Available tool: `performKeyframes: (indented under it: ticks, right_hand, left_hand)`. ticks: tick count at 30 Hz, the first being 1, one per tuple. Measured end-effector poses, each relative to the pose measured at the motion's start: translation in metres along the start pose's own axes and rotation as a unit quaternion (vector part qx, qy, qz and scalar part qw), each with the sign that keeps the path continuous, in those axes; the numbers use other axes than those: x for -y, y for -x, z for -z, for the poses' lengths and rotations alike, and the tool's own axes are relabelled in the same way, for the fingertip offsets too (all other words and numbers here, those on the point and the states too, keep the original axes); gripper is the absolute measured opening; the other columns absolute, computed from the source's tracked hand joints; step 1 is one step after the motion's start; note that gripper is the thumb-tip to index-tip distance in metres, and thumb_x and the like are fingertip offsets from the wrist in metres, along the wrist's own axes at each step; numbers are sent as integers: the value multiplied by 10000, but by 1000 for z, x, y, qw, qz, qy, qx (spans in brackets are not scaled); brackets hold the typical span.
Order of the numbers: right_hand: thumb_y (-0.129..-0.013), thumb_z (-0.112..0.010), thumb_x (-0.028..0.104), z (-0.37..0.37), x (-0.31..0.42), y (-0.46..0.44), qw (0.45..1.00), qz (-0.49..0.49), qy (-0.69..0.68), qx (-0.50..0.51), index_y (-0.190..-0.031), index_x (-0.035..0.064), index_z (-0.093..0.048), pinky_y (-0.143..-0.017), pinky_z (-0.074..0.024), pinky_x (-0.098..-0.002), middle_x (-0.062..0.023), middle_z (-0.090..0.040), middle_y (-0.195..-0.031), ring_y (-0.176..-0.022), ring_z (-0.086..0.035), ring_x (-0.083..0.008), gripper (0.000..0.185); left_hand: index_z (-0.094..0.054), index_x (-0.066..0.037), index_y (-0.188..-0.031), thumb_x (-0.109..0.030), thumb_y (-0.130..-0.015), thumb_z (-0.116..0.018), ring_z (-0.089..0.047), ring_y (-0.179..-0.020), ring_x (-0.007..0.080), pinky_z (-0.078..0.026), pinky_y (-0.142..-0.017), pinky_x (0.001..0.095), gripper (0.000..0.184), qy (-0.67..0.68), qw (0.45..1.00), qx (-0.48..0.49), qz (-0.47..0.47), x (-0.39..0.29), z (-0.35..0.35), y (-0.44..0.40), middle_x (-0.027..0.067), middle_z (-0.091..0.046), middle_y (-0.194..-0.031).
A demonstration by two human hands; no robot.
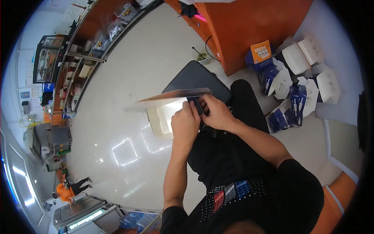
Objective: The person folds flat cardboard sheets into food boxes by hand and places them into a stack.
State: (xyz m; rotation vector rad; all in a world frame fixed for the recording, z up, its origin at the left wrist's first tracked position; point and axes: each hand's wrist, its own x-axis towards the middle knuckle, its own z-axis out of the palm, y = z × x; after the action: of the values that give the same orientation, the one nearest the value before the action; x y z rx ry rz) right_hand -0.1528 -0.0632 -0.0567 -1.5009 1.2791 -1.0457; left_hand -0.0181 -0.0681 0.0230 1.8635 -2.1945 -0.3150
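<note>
An open cardboard box (156,121) with a pale inside rests in front of my body, its long flap standing up on the far side. At its near end, my left hand (185,121) has its fingers closed on the dark blue panel edge. Right beside it, my right hand (216,112) grips the same dark blue end with bent fingers. My fingers partly hide that end, so its folds are hard to make out.
Several folded blue and white boxes (298,102) lie on the floor to the right, below an orange cabinet (253,27). A dark grey padded seat (196,82) and small potted plant (201,57) are ahead. Shelves (78,58) and a person in orange (64,191) are at left.
</note>
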Motion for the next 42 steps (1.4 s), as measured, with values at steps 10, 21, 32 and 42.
performKeyframes:
  ticks: [10, 21, 32, 42]
  right_hand:
    - [-823, -670, 168, -8, 4, -16, 984, 47, 159, -72, -831, 7, -648, -624, -554, -545, -231, -677, -705, -652, -675, -443, 163]
    - [-843, -668, 179, -15, -8, -22, 971, 106, 189, -102, -808, 21, -641, -581, -556, -520, -204, -674, -689, -623, -675, -414, 164]
    - [-925, -637, 194, -4, -3, -20, 984, 74, 139, -88, -780, 20, -586, -586, -485, -501, -185, -641, -691, -657, -648, -402, 233]
    - [-926, -608, 180, -12, 25, -16, 968, 103, 218, -72, -782, 4, -621, -586, -547, -486, -179, -659, -762, -637, -667, -389, 227]
  left_hand:
    - [-616, -2, -793, -208, -1001, -530, -683, -628, 461, -560, -590, 533, 304, -97, 995, 18, 15, -7, 7, 0, 282, -657, -660]
    - [-645, 2, -808, -221, -957, -552, -715, -687, 419, -580, -620, 496, 284, -143, 986, 81, -12, -3, 4, -17, 239, -700, -728]
    - [-701, -38, -826, -324, -1012, -524, -716, -713, 391, -560, -657, 481, 385, -107, 985, 135, -11, 2, 8, -25, 211, -710, -770]
    - [-622, -13, -1084, -233, -1023, -523, -673, -880, 378, -524, -767, 479, 249, -68, 962, -203, 170, 98, 15, 8, 149, -696, -928]
